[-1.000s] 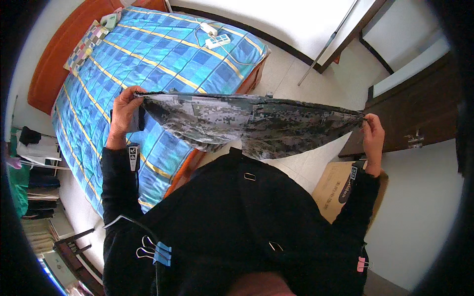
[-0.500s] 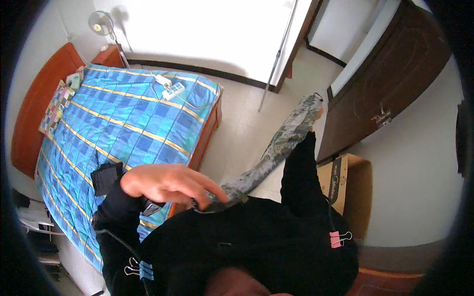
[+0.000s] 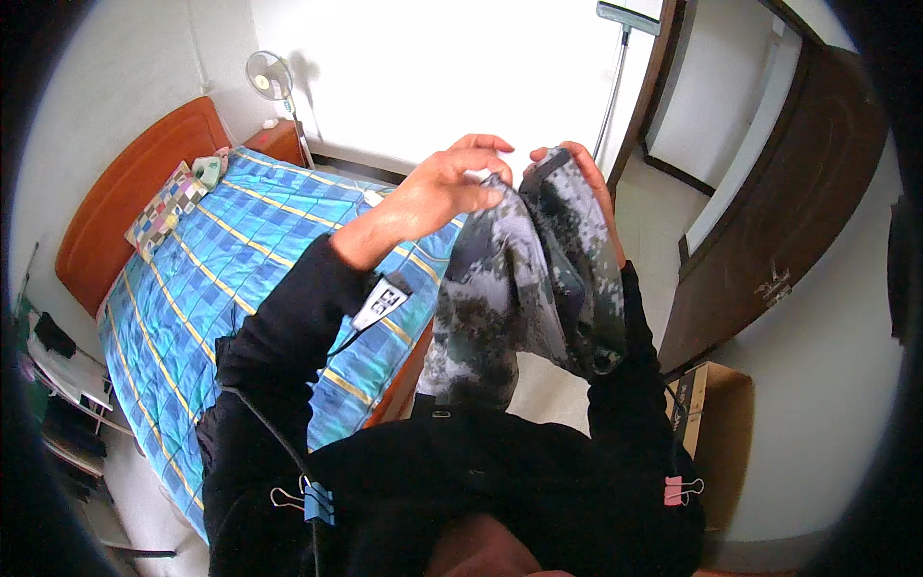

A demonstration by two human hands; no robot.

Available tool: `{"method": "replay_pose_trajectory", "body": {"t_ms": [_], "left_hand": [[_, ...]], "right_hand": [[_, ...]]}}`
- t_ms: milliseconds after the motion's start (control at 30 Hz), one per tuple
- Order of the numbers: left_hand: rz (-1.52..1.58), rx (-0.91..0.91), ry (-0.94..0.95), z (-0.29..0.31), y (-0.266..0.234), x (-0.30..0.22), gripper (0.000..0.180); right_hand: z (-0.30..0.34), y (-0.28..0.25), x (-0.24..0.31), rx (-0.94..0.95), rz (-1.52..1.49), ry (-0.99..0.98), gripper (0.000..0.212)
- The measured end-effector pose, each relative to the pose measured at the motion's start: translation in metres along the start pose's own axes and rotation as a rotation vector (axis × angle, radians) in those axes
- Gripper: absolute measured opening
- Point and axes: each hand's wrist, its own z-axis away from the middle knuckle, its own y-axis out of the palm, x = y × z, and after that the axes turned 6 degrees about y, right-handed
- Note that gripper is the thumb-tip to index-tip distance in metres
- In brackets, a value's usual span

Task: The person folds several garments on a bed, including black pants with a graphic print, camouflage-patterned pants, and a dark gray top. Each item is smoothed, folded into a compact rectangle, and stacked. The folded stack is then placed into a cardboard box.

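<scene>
We have the digital-camouflage garment (image 3: pixel 527 298) hanging below both hands, right hand (image 3: pixel 594 183) clamped on its top edge. Left hand (image 3: pixel 437 197) has its thumb on the cloth, can't tell if pinching; plaid bedspread (image 3: pixel 264 260) left of the grip, cardboard box (image 3: pixel 726 433) lower right.

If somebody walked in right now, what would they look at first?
Probably the camouflage cloth, raised in the middle with the left hand at its top edge and the right hand holding it. Next, the bright blue checked bedcover fills much of the left side, and a fan stands in the back left corner.
</scene>
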Motion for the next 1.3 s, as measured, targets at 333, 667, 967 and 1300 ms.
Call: {"method": "replay_pose_trajectory", "body": {"t_ms": [333, 667, 967, 1300], "left_hand": [[0.110, 0.044, 0.030, -0.034, 0.020, 0.011, 0.016], [-0.110, -0.128, 0.018, -0.039, 0.007, 0.023, 0.017], [-0.292, -0.223, -0.038, -0.028, 0.007, 0.028, 0.015], [-0.378, -0.089, 0.013, -0.025, 0.004, 0.037, 0.018]], "right_hand": [[-0.016, 0.013, 0.014, 0.015, 0.648, -0.179, 0.020], [0.026, 0.010, 0.053, 0.008, 1.082, -0.208, 0.027], [0.121, -0.022, 0.042, 0.112, 1.500, 0.143, 0.053], [0.115, -0.124, -0.013, -0.012, 1.527, 0.042, 0.028]]}}
